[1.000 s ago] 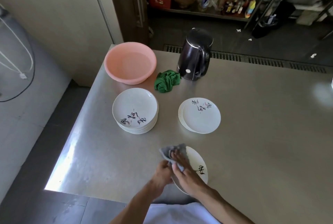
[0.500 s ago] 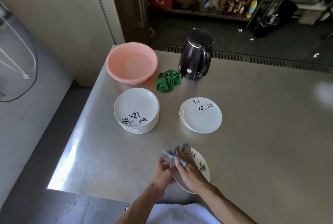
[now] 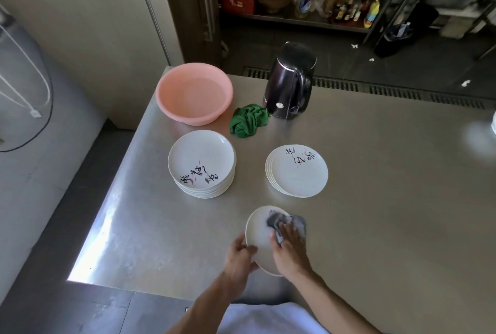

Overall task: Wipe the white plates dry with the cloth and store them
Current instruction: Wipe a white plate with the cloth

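I hold one white plate (image 3: 258, 235) tilted towards me, low over the steel table (image 3: 389, 213) and near its front edge (whether the plate's lower rim touches the metal I cannot tell). My left hand (image 3: 239, 256) grips the plate at its lower-left rim, thumb on the face and the other fingers curled out of sight behind it. My right hand (image 3: 289, 249) lies on the right half of the plate with the fingers laid fairly straight, pressing the grey cloth (image 3: 298, 222) against the surface. The cloth bunches up past my fingertips and drapes over the plate's right rim.

Farther back on the table stand two piles, well apart from each other. To the left is a stack of deeper plates (image 3: 201, 158) with black lettering on the top one; to the right is a stack of flat plates (image 3: 298, 176), slightly fanned, also lettered. Behind the left pile sits a pink basin (image 3: 171, 92). Just right of it lies a crumpled green rag (image 3: 249, 120), touching the foot of a black kettle (image 3: 287, 84). Beyond the table's far edge there is a dark floor and a shelf (image 3: 295, 21) crowded with bottles and bags — too blurred to name one by one
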Tool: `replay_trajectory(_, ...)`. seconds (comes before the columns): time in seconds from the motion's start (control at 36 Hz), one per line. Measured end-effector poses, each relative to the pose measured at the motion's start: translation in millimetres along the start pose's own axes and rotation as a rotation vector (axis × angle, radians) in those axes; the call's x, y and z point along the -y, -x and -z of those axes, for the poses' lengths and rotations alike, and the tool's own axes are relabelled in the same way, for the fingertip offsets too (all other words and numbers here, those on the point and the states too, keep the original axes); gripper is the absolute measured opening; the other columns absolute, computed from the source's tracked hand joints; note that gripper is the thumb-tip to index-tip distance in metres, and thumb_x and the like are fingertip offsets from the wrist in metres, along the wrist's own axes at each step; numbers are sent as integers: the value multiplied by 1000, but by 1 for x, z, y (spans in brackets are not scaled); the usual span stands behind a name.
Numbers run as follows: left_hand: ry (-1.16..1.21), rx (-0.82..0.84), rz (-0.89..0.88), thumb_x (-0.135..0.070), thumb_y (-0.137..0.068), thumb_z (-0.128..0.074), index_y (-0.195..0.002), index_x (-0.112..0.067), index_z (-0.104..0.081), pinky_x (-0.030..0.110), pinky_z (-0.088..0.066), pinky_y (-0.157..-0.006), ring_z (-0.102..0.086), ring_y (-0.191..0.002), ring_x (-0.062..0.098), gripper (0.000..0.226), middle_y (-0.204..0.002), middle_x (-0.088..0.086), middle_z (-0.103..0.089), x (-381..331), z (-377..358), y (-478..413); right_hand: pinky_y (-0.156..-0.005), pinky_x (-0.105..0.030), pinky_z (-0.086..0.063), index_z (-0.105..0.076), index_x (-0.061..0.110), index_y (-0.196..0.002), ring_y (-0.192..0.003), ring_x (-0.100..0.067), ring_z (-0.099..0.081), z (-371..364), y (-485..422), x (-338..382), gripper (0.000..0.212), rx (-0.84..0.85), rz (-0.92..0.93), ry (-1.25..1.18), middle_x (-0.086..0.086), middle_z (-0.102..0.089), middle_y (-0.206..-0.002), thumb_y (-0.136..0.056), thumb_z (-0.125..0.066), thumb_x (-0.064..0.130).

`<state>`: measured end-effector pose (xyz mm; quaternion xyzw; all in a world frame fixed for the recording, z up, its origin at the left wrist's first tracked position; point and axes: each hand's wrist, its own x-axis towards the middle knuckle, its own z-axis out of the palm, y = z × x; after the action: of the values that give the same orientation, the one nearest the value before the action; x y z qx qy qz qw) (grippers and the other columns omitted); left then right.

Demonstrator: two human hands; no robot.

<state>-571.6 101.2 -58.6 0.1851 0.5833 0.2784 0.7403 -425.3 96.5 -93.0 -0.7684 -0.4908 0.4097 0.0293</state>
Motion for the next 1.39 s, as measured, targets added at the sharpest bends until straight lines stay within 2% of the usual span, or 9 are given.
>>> replay_trajectory(0.11,-73,-63,-13,3,-91,-57,-95,-11,-53,38,-53,-74,-62,-85,21,16,-95,11,-62,-7,2,-6,-123,-28,-9,-19,26,-159,-153,-8,-6,1,7,13,63,27,21,-298,6,-6,-167,-104,-25,55)
replay_trajectory(0.22,-135,-42,14,-28,-77,-70,-98,-12,-48,42,-59,-76,-67,-86,22,34,-95,10,-65,-5,-5,1,-123,-27,-12,-22,43,-156,-151,-1,-12,-5,18,12,60,135,220,-278,22,-11,-163,-100,-26,64)
replay_trajectory(0.36,-51,-17,50,7,-97,-47,-123,-14,-60,39,-60,-69,-68,-92,29,36,-109,16,-69,-2,-1,2,-122,-27,7,-16,27,-159,-148,0,13,-5,5,0,57,120,147,-77,15,5,-164,-107,-22,48)
replay_trajectory(0.64,-171,33,16,2,-99,-52,-111,-3,-71,49,-60,-87,-74,-95,27,23,-107,19,-76,4,0,0,-114,-7,4,-23,28,-157,-149,6,4,-12,15,-1,52,117,351,-124,18,-4,-163,-108,-33,40)
replay_trajectory(0.81,-36,-1,-18,15,-92,-39,-110,-10,-67,46,-58,-80,-68,-92,25,42,-107,14,-74,0,4,0,-124,-33,7,-14,16,-160,-153,-13,11,0,0,4,60,0,-14,-22,-3,4,-168,-108,-20,46)
replay_trajectory(1.0,-145,0,-46,-17,-84,-72,-88,-11,-55,39,-60,-73,-71,-79,24,19,-86,11,-71,-5,-3,1,-124,-28,-10,-16,42,-157,-151,-1,-13,-5,13,15,61,127,227,-253,20,-12,-164,-101,-26,63)
replay_trajectory(1.11,-56,16,0,10,-94,-54,-118,-9,-61,42,-62,-71,-74,-87,26,32,-103,16,-75,0,1,0,-121,-23,6,-19,28,-159,-149,1,11,-8,4,4,56,101,238,-10,11,-1,-166,-107,-25,48)
replay_trajectory(1.22,-132,84,-9,14,-91,-46,-113,-11,-72,38,-61,-70,-75,-86,18,43,-98,10,-77,-4,-1,2,-124,-35,-1,-18,13,-158,-154,-22,-3,-2,1,4,57,27,64,102,-7,-9,-167,-108,-23,40)
replay_trajectory(1.39,-218,41,-22,7,-97,-51,-99,-4,-73,37,-62,-72,-76,-87,24,25,-96,16,-77,2,1,-1,-115,-5,3,-21,30,-158,-147,11,1,-7,20,9,55,146,382,-129,20,-5,-164,-107,-33,44)
